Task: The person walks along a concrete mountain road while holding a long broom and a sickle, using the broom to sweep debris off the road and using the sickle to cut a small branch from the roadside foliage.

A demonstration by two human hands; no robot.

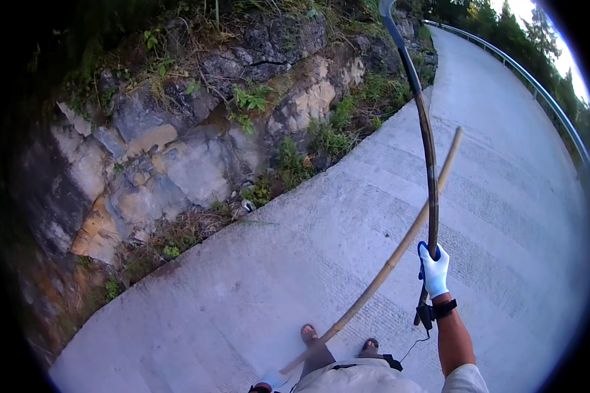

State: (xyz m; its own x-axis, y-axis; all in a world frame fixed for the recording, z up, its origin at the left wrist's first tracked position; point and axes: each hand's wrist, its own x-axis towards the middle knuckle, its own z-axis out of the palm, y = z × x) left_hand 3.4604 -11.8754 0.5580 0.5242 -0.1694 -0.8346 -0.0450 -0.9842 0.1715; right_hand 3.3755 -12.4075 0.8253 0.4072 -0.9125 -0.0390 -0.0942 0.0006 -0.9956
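Right hand (434,270), white-gloved, fingers wrapped around dark curved pole (428,147); its top is cut off by the frame. Left hand (273,378) grips bamboo pole (393,259) low, fingers hard to make out. No labels visible on concrete road (505,183).

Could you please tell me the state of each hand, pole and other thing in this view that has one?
Right hand: gloved, raised, closed around the dark pole.
Dark pole: held upright, reaching past the top edge.
Bamboo pole: slanted, lower end near the left hand.
Left hand: gloved, low, mostly hidden; grip unclear.
Feet: in sandals, standing on the concrete road.
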